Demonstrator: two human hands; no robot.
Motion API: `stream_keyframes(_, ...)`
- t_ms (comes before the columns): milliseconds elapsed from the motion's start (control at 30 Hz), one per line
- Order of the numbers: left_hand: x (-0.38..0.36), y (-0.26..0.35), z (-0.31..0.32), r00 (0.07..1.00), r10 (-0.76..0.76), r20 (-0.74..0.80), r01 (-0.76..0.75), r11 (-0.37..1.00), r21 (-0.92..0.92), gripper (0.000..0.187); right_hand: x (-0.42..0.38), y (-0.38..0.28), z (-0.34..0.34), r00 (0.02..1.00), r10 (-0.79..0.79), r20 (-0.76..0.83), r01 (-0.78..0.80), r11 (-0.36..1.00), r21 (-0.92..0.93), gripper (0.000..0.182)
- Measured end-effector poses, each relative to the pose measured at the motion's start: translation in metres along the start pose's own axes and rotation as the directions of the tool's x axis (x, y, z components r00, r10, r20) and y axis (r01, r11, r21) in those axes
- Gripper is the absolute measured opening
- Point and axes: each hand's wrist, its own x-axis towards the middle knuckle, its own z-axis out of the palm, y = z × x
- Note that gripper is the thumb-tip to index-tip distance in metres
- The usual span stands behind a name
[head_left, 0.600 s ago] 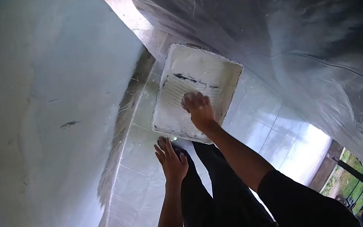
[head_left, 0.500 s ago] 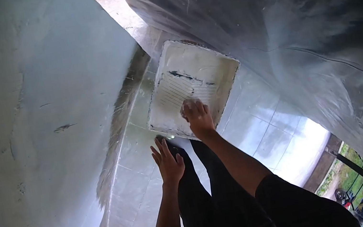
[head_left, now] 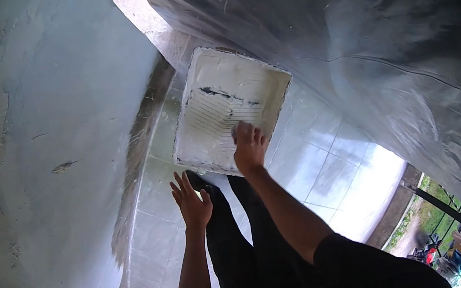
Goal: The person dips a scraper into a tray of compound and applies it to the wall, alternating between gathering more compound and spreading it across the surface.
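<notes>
A white paint tray [head_left: 266, 85] with a ribbed slope lies on the tiled floor just in front of my feet. White paint coats its inside, with a dark streak across the middle. My right hand [head_left: 250, 148] is over the near right part of the tray, fingers curled round a small greyish thing that I cannot make out. Beside the tray's near left corner, my left hand [head_left: 194, 205] hovers with its fingers spread and nothing in it.
A pale painted wall [head_left: 55, 131] with scuffs and a bare grey lower strip rises at the left. Plastic sheeting [head_left: 372, 39] hangs along the right. Shiny tiles [head_left: 325, 173] lie beneath it. At the lower right, a dark rail [head_left: 453, 216] stands by grass and assorted items.
My right hand has lifted slightly off the ribbed slope, still curled. The whole view has shifted a little, so tray and hands appear further left. My left hand stays spread.
</notes>
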Motion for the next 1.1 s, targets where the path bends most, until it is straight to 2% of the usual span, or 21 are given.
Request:
stream_keyframes(100, -0.003, 0.001, 0.004, 1.0, -0.003, 0.011, 0.003, 1.0, 0.02, 0.083, -0.018, -0.006, -0.006, 0.998, -0.044, 0.034, 0.045, 0.998, -0.042, 0.029)
stream_keyframes(167, -0.003, 0.001, 0.006, 1.0, -0.007, 0.013, 0.007, 1.0, 0.015, 0.083, -0.008, -0.007, -0.019, 0.979, 0.032, 0.2, -0.069, 0.981, 0.182, 0.036)
stream_keyframes(233, -0.006, 0.0, 0.007, 1.0, -0.016, 0.021, 0.016, 1.0, 0.011, 0.083, 0.01, -0.004, -0.027, 0.98, 0.008, 0.2, -0.051, 0.976, 0.211, 0.035)
stream_keyframes(300, -0.007, -0.004, 0.008, 1.0, -0.013, 0.019, 0.013, 1.0, 0.011, 0.083, 0.033, -0.002, -0.031, 0.997, 0.057, 0.043, -0.063, 0.985, 0.161, 0.032)
stream_keyframes(333, -0.009, -0.005, 0.009, 1.0, -0.012, 0.016, 0.012, 1.0, 0.008, 0.083, 0.043, 0.003, -0.028, 0.997, 0.059, 0.045, -0.065, 0.985, 0.161, 0.032)
stream_keyframes(400, -0.013, -0.009, 0.009, 1.0, -0.017, 0.02, 0.017, 1.0, 0.009, 0.083, 0.054, 0.01, -0.02, 0.99, 0.14, -0.014, -0.139, 0.989, 0.049, 0.032)
stream_keyframes(500, -0.014, -0.014, 0.006, 0.999, -0.027, 0.017, 0.027, 1.0, 0.005, 0.082, 0.044, 0.01, -0.005, 0.989, 0.114, -0.089, -0.117, 0.993, -0.023, 0.035)
stream_keyframes(567, -0.016, -0.017, 0.007, 0.999, -0.033, 0.017, 0.033, 0.999, 0.001, 0.082, 0.019, -0.004, -0.002, 0.993, 0.115, -0.033, -0.116, 0.993, -0.035, 0.037)
stream_keyframes(667, -0.015, -0.019, 0.007, 0.996, -0.075, 0.043, 0.074, 0.997, 0.008, 0.081, -0.002, -0.013, 0.0, 0.997, 0.077, -0.008, -0.076, 0.996, 0.047, 0.038)
stream_keyframes(733, -0.015, -0.019, 0.006, 0.997, -0.07, 0.037, 0.07, 0.998, 0.0, 0.082, -0.003, -0.018, -0.012, 0.998, -0.057, 0.026, 0.049, 0.971, 0.236, 0.039)
stream_keyframes(867, -0.015, -0.019, 0.004, 1.0, -0.016, 0.012, 0.016, 1.0, -0.002, 0.082, 0.05, -0.01, -0.024, 0.995, -0.08, -0.061, 0.092, 0.97, 0.225, 0.035)
stream_keyframes(967, -0.013, -0.021, 0.005, 1.0, 0.004, -0.008, -0.004, 1.0, 0.0, 0.082, 0.048, -0.007, -0.007, 0.986, -0.144, -0.083, 0.155, 0.977, 0.149, 0.037)
stream_keyframes(1000, -0.012, -0.019, 0.004, 1.0, -0.013, 0.0, 0.013, 1.0, 0.002, 0.082, 0.032, -0.006, 0.008, 0.984, -0.155, -0.089, 0.162, 0.984, 0.073, 0.04)
stream_keyframes(1033, -0.012, -0.019, 0.003, 1.0, -0.031, 0.007, 0.031, 1.0, 0.004, 0.082, 0.017, -0.009, 0.008, 0.986, -0.168, -0.017, 0.169, 0.982, 0.082, 0.043)
stream_keyframes(1100, -0.011, -0.018, 0.002, 0.999, -0.04, 0.014, 0.04, 0.999, -0.003, 0.082, -0.013, -0.016, 0.005, 0.968, -0.249, -0.038, 0.252, 0.96, 0.122, 0.04)
